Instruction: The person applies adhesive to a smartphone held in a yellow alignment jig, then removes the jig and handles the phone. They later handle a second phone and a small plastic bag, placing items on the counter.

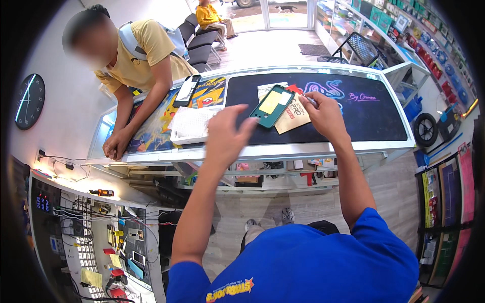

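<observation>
My left hand (227, 135) hovers over the glass counter's near edge, blurred, with fingers apart and nothing visible in it. It is between a white tray (186, 137) with bubble wrap (192, 121) on it and a green phone or phone case (268, 117). A yellow paper note (274, 101) lies on the green piece. Under that piece rests a tan printed screen-protector packet (294, 119), slanted across the dark mat. At the packet's right side is my right hand (326, 115), its fingers closed around something small and pale that I cannot make out.
Across the counter (323, 148), a person in yellow (146, 50) leans on their forearms at the left. A dark phone (187, 91) with a white sheet on it lies nearby. A cluttered repair bench (126, 247) stands at lower left. Racks of goods (447, 202) line the right.
</observation>
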The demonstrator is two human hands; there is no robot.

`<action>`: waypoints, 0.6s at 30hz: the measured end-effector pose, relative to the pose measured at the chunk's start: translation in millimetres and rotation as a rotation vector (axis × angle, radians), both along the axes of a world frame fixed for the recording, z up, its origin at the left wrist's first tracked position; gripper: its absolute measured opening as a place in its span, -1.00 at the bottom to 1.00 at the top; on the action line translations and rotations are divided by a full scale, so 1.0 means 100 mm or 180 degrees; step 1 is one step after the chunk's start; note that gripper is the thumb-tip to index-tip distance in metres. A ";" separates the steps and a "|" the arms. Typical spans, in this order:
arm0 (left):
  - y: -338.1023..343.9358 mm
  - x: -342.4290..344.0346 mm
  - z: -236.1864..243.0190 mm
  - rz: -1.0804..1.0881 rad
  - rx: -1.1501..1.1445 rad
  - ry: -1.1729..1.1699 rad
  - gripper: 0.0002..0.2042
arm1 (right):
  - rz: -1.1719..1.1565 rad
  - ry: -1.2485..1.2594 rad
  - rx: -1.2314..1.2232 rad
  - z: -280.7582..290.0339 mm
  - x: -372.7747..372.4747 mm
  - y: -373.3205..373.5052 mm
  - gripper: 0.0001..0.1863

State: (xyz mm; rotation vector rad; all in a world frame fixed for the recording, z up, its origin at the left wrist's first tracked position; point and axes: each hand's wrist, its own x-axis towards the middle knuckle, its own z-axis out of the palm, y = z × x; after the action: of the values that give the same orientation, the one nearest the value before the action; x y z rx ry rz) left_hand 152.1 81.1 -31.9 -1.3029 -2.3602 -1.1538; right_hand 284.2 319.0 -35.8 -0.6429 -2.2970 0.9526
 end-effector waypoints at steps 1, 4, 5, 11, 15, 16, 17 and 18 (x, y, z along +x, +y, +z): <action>0.27 -0.04 -0.12 0.0041 -0.0543 0.0549 -0.32 | 0.0074 0.0026 -0.0081 0.08 0.00 -0.02 -0.58; 0.81 -0.06 -0.32 0.0315 -0.1687 0.0314 -0.09 | 0.0286 0.0264 0.0021 0.03 0.07 0.08 -0.62; 0.86 -0.10 -0.34 0.0263 -0.1900 0.0062 -0.06 | 0.0326 0.0224 0.0036 0.05 0.12 0.08 -0.63; 0.49 -0.30 -0.18 -0.0219 -0.1312 0.0162 -0.16 | 0.0699 0.0610 -0.0682 0.06 0.03 0.02 -0.68; -0.45 -0.94 0.40 -0.0932 -0.1020 0.0107 -0.12 | 0.1154 0.0386 0.0092 0.55 -0.31 -0.35 -0.63; -0.65 -1.10 0.53 -0.1000 -0.1148 -0.0038 -0.11 | 0.1324 0.0378 0.0207 0.55 -0.46 -0.42 -0.63; -0.80 -1.27 0.62 -0.1072 -0.1282 -0.0173 -0.09 | 0.1488 0.0375 0.0322 0.54 -0.63 -0.50 -0.63; -0.96 -1.47 0.61 -0.1127 -0.1517 -0.0295 -0.07 | 0.1611 0.0326 0.0430 0.55 -0.80 -0.64 -0.61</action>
State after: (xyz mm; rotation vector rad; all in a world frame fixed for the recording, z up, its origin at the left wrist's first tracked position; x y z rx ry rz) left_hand 5.5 -15.2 28.9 -1.9207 -2.6501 -0.7578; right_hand 204.7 254.9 19.3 0.0540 -2.4507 1.0076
